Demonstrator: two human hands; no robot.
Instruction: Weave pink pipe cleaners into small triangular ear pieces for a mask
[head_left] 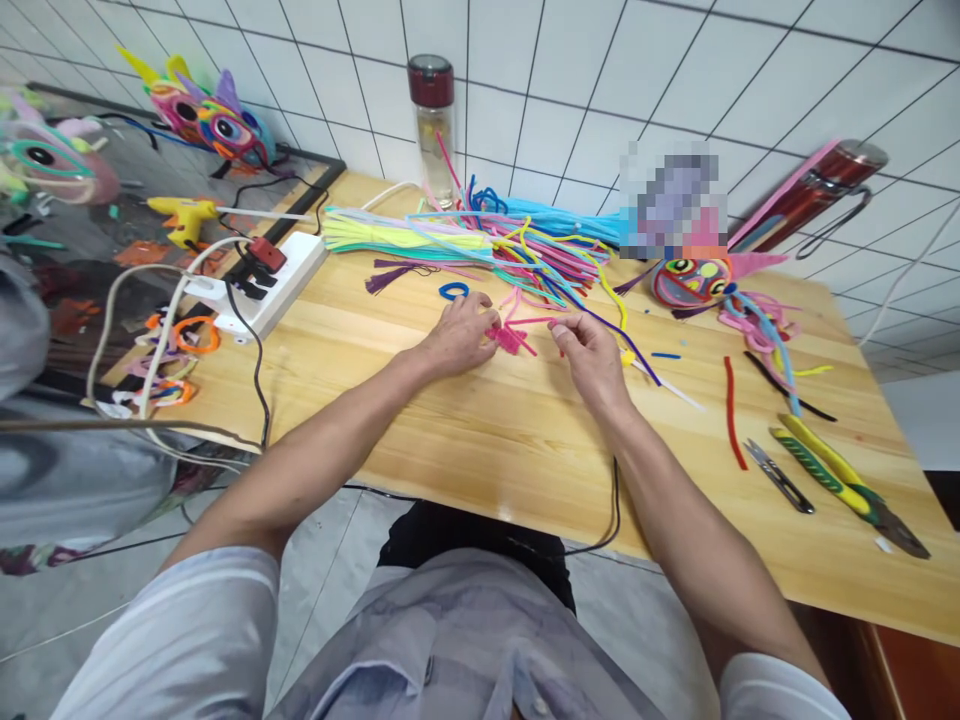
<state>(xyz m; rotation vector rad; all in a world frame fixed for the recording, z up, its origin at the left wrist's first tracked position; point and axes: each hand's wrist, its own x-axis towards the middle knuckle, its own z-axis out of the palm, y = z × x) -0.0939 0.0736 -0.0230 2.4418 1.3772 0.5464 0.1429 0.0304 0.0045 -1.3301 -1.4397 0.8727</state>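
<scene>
Pink fuzzy piece (510, 339) over the table (465, 440), between left hand (466, 333), fingers gripping its bunched part, and right hand (591, 355), fingers pinching a strand end; uneven pull could loosen the bunch; adjacent purple stem (642, 358) might snag.

Craft workshop, likely: glue gun (182, 217), pliers (855, 498), bundled pipe cleaners (409, 238).
</scene>
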